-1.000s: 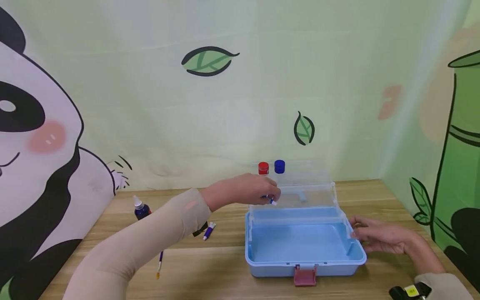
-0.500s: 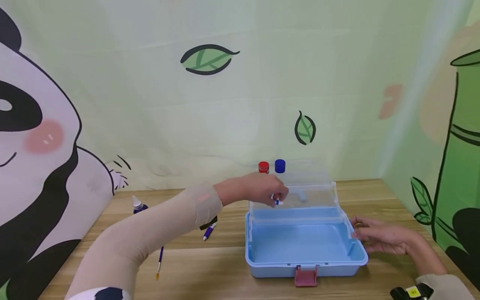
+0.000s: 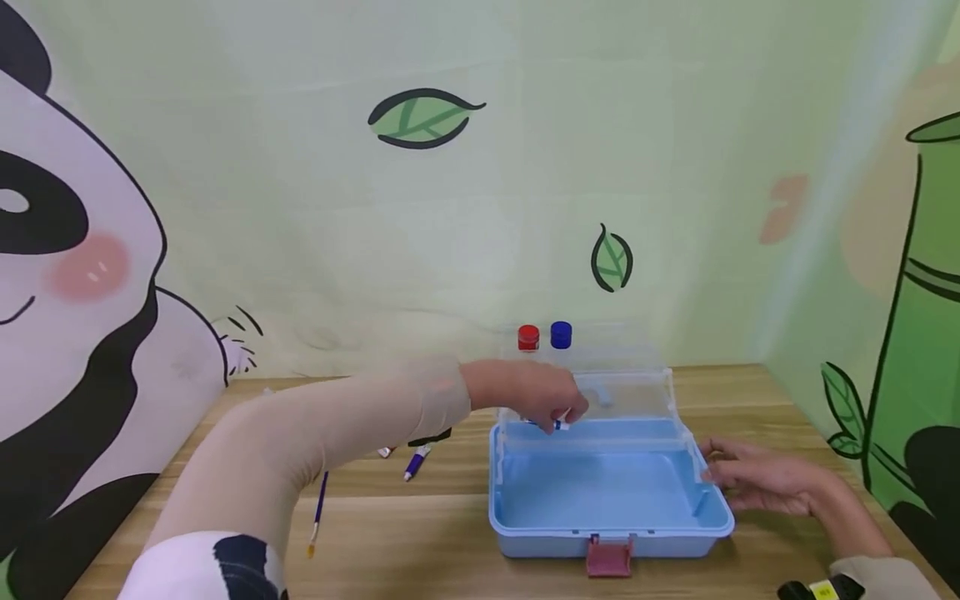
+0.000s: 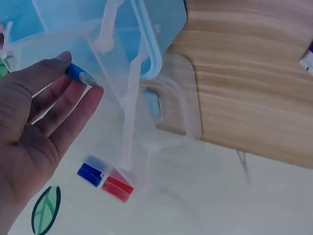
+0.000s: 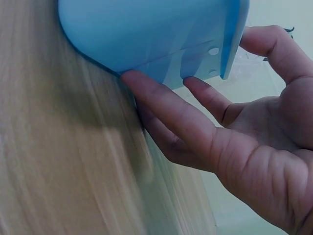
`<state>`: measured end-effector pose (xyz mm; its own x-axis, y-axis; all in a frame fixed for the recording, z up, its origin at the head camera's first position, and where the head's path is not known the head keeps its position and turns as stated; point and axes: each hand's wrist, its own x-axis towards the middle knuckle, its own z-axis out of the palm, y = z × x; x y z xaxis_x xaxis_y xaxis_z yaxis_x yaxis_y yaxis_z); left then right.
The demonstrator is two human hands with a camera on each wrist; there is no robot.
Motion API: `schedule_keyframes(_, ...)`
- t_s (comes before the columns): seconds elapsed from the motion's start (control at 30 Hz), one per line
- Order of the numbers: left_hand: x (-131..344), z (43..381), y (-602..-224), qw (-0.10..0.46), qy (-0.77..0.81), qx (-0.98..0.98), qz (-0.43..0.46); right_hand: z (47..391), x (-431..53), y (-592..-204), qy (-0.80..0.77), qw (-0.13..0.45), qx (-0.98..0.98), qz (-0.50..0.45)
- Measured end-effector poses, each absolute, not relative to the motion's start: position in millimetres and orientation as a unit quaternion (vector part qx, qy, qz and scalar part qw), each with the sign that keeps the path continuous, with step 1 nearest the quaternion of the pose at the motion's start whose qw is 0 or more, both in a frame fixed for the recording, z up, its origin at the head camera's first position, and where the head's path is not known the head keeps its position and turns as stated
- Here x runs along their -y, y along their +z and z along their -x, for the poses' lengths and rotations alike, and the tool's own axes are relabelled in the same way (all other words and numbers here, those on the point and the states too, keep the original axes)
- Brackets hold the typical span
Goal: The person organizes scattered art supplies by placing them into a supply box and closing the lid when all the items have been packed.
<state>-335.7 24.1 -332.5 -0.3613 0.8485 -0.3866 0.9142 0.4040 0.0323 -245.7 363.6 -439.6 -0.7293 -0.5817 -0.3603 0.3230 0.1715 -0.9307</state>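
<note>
My left hand (image 3: 543, 392) pinches a small blue paint tube with a white end, above the back left edge of a light-blue plastic storage box (image 3: 607, 531). In the left wrist view, the thumb and fingertips hold the paint tube (image 4: 76, 73) in front of the clear plastic lid (image 4: 132, 107). The lid stands raised at the back of the box, and a pink latch (image 3: 609, 557) hangs down in front. My right hand (image 3: 768, 479) grips the box's right side. The right wrist view has its fingertips against the outer wall (image 5: 146, 29) and one digit at the rim.
Red (image 3: 528, 337) and blue (image 3: 561, 335) caps show at the clear lid's upper edge. Left of the box lie another paint tube (image 3: 417, 462) and a paintbrush (image 3: 318, 512). A third tube's white end (image 3: 386, 452) peeks from below my left sleeve. Behind everything hangs a printed backdrop.
My left hand has moved right and lower with the paint tube, to the box's back edge. My sleeve now covers nearly all of the dark bottle. My right hand has stayed at the box.
</note>
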Motion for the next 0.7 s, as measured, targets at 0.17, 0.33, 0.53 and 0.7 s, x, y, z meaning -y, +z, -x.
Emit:
schedule_keyframes(0.17,-31,338,-328,0.158,-0.133,-0.812,-0.546,251,-362,-436,-0.635,0.355,-0.679,0.099)
schedule_keyframes(0.33,-33,338,-332,0.152,-0.145,-0.819,-0.534,254,-362,-434,-0.628,0.356,-0.684,0.102)
schedule_keyframes(0.53,-31,337,-340,0.128,-0.148,-0.825,-0.53,253,-363,-439,-0.629,0.361,-0.681,0.105)
schedule_keyframes(0.7,-29,337,-344,0.124,-0.122,-0.831,-0.529,251,-366,-441,-0.628,0.366,-0.679,0.103)
